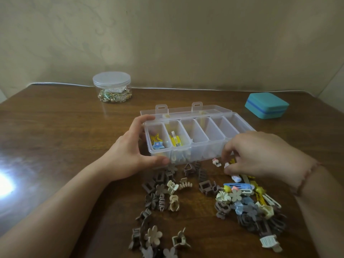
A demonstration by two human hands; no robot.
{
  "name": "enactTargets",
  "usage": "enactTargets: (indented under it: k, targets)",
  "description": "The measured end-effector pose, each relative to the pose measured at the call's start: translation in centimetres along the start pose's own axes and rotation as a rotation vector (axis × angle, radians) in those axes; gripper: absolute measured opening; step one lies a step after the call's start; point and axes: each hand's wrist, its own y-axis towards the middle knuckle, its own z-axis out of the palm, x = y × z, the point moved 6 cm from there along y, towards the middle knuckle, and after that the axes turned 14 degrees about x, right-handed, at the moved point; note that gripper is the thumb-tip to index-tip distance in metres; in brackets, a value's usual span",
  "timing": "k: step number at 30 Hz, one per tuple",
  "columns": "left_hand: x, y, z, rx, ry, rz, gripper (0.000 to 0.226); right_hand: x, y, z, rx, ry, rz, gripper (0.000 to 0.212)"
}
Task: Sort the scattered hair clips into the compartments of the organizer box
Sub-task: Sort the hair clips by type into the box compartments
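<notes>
Now we grip the left end of the clear organizer box [188, 135] with our left hand [130, 155], thumb on its front wall, fingers curled over the back corner. Our right hand [260, 153] hovers over the table [55, 138], fingertips pinching a small white clip [226, 165] just in front of the box. Yellow and blue clips lie in the two leftmost compartments. Loose hair clips [186, 198] lie scattered toward the table's near edge. A lidded jar [112, 87] and a teal case [266, 105] sit near the far edge. We see no readable writing.
</notes>
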Motion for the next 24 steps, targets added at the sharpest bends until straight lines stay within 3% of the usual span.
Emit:
enactTargets:
  k: [3,10,12,16,18,21,24]
  targets:
    - [0.0,0.0,0.0,0.0,-0.002,0.001,0.104,0.2,-0.1,0.3,0.051,-0.046,0.0,0.04]
    - [0.0,0.0,0.0,0.005,-0.009,0.005,0.102,0.3,-0.6,-0.1,-0.001,-0.032,-0.111,0.009]
    - [0.0,0.0,0.0,0.003,-0.01,0.005,0.101,-0.2,-0.9,-0.5,-0.038,0.077,-0.214,0.006]
    - [-0.1,0.0,0.0,-0.008,-0.003,0.006,0.099,-0.4,-1.8,-2.0,-0.058,0.52,-0.555,0.008]
    - [-0.1,0.0,0.0,-0.01,-0.004,0.006,0.099,-0.3,-1.8,-3.2,-0.155,0.681,-0.661,0.012]
    - [-0.3,-0.1,0.0,0.0,-0.007,0.007,0.1,-0.2,-0.3,-5.0,-0.366,0.845,-0.649,0.011]
    - [-0.4,-0.2,0.0,0.01,-0.01,0.002,0.101,0.6,1.9,-5.5,-0.46,0.757,-0.521,0.016]
